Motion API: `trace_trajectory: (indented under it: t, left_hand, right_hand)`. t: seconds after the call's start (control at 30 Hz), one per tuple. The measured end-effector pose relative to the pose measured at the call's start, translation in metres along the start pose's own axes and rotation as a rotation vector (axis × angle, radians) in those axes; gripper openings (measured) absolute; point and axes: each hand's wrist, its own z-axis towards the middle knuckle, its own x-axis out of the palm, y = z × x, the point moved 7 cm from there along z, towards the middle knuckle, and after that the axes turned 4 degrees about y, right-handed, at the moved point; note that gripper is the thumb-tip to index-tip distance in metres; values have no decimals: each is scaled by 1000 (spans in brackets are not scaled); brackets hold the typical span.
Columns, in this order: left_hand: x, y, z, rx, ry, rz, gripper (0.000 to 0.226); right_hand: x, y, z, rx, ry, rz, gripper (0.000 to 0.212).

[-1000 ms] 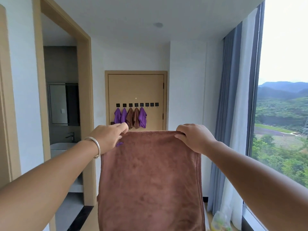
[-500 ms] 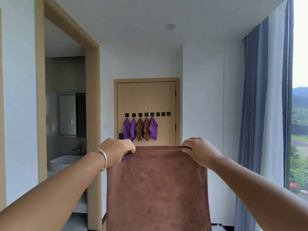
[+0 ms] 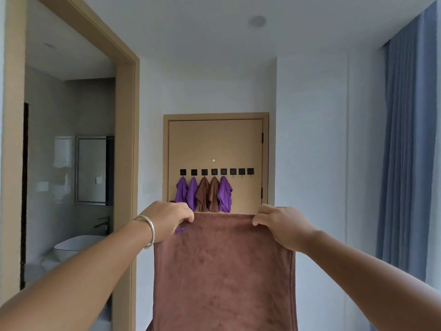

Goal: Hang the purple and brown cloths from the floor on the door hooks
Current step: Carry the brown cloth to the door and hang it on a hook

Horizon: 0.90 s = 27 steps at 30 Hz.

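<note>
Brown cloth (image 3: 224, 271) hangs pinched by both outstretched hands (image 3: 167, 219) (image 3: 284, 225).

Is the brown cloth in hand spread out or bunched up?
Spread out: the brown cloth hangs flat, its top edge stretched between the left hand and right hand.

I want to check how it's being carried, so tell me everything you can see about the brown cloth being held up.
The brown cloth is a plush, towel-like rectangle, reddish brown, with a stitched hem along its top and right edges. It hangs flat and upright, spread wide, its lower end running out of view. The left hand pinches its top left corner, the right hand its top right corner. A small purple tag or loop shows beside the left grip. It touches nothing else visible.
</note>
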Motion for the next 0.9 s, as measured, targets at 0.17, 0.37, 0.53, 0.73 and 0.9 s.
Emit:
trace_trajectory:
  t: [0.17,0.37,0.53,0.73,0.9]
  left_hand:
    - [53,39,49,27,30,9,31]
    - [108,96,111,98,71,54,43]
    - [151,142,166,138,76,102,45]
    - [211,186,223,125,100,72,47]
    - [256,209,281,116,93,77,49]
  right_hand:
    - [54,-27,56,35,15,-11,42]
    - [105,-58,142,113,41,-52,37]
    - [141,-85,213,161,71,-29,39]
    - [191,-113,278,203,84,-37,41]
    - [238,-147,324,223,59,-77,34]
